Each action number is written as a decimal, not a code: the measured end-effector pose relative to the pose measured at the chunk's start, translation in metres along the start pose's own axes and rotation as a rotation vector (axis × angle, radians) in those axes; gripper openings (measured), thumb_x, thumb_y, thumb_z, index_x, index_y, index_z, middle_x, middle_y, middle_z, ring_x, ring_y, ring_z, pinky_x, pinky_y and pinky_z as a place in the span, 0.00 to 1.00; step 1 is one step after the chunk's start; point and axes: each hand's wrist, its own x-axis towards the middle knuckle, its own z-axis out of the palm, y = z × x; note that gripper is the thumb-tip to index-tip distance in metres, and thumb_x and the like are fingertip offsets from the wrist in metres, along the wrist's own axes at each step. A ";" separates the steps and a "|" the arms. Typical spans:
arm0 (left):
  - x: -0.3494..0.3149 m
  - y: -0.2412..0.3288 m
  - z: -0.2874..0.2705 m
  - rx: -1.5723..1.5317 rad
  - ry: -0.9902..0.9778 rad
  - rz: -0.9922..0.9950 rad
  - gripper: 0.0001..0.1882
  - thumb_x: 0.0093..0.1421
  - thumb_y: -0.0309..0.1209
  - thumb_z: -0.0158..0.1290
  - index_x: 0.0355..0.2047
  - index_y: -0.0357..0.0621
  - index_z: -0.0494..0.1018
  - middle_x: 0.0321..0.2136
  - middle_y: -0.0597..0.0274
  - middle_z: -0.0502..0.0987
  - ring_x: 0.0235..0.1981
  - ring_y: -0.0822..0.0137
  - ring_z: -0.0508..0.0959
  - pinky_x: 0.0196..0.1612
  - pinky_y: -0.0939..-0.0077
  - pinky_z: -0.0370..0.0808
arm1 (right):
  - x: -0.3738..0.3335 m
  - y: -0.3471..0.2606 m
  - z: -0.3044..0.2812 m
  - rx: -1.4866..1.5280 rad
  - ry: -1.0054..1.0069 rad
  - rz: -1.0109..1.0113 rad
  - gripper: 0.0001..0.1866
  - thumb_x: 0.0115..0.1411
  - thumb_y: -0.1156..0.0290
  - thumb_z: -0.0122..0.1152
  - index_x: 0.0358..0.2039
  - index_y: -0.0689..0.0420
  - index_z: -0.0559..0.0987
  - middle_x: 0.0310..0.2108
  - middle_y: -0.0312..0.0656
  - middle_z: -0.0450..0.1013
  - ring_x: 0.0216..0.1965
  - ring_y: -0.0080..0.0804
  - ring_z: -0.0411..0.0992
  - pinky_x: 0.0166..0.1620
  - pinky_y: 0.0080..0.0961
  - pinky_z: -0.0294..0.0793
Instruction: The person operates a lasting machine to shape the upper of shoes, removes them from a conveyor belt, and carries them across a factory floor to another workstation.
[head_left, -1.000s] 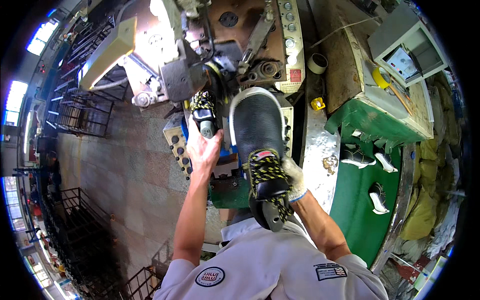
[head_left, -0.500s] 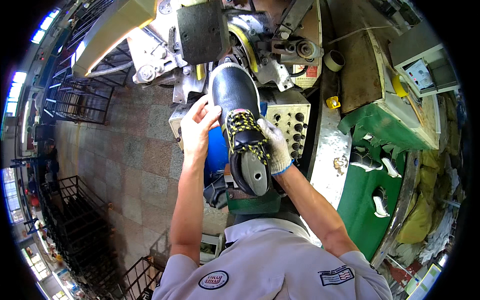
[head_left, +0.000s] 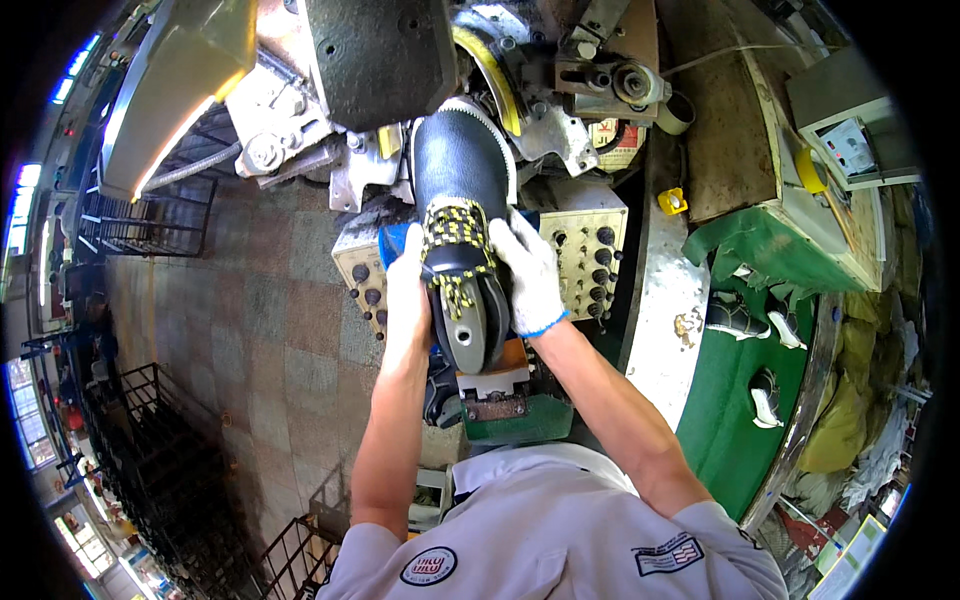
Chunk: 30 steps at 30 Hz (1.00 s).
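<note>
A black leather shoe (head_left: 461, 160) with yellow-and-black laces sits on a grey shoe last (head_left: 464, 338). Its toe points away from me, under the dark block (head_left: 385, 65) of a metal machine. My bare left hand (head_left: 406, 285) is closed along the shoe's left side, near the laces and heel, its fingers mostly hidden behind it. On the opposite side my right hand (head_left: 527, 270), in a white knit glove with a blue cuff, grips the shoe beside the laces. A pale jagged edge runs around the toe.
Control panels with black knobs (head_left: 585, 262) flank the shoe below the machine. To the right, several shoes (head_left: 765, 398) rest on a green surface (head_left: 715, 440) beside a metal ledge (head_left: 665, 320). A lamp (head_left: 180, 90) hangs at upper left; black racks (head_left: 150, 215) stand beyond.
The shoe's heel end has swung left and the shoe has rolled slightly. My left hand has slid from near the toe back toward the heel. My right hand has shifted beside the laces.
</note>
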 end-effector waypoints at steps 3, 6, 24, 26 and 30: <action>-0.009 -0.003 0.010 -0.072 -0.031 -0.022 0.31 0.73 0.57 0.45 0.51 0.39 0.78 0.41 0.59 0.83 0.37 0.67 0.83 0.43 0.69 0.80 | 0.005 0.001 -0.013 -0.252 -0.025 -0.100 0.26 0.70 0.61 0.57 0.61 0.66 0.73 0.53 0.41 0.76 0.50 0.23 0.73 0.56 0.23 0.72; -0.001 0.004 0.011 -0.071 -0.060 -0.035 0.30 0.73 0.56 0.45 0.49 0.40 0.78 0.40 0.59 0.84 0.37 0.68 0.83 0.43 0.69 0.81 | 0.011 0.007 -0.008 -0.056 -0.014 -0.020 0.24 0.71 0.59 0.58 0.58 0.66 0.75 0.51 0.41 0.77 0.49 0.23 0.73 0.55 0.22 0.72; -0.007 0.026 0.005 0.047 -0.121 0.038 0.29 0.75 0.53 0.44 0.49 0.38 0.79 0.38 0.58 0.84 0.33 0.70 0.84 0.40 0.73 0.82 | 0.000 0.007 0.011 -0.354 0.043 -0.171 0.34 0.74 0.59 0.52 0.73 0.64 0.58 0.67 0.52 0.66 0.63 0.31 0.66 0.66 0.26 0.64; -0.010 0.029 0.005 -0.019 -0.109 -0.005 0.28 0.75 0.53 0.43 0.49 0.39 0.78 0.38 0.58 0.84 0.35 0.69 0.85 0.40 0.72 0.82 | 0.002 0.009 0.013 -0.463 0.073 -0.287 0.34 0.74 0.59 0.53 0.73 0.64 0.59 0.63 0.53 0.70 0.59 0.31 0.70 0.62 0.27 0.67; -0.011 0.024 0.007 -0.017 -0.100 0.028 0.27 0.76 0.52 0.42 0.49 0.40 0.78 0.37 0.60 0.84 0.35 0.69 0.84 0.42 0.71 0.82 | -0.004 0.001 0.017 -0.414 0.122 -0.184 0.34 0.73 0.60 0.56 0.71 0.66 0.60 0.60 0.53 0.74 0.56 0.29 0.72 0.61 0.27 0.70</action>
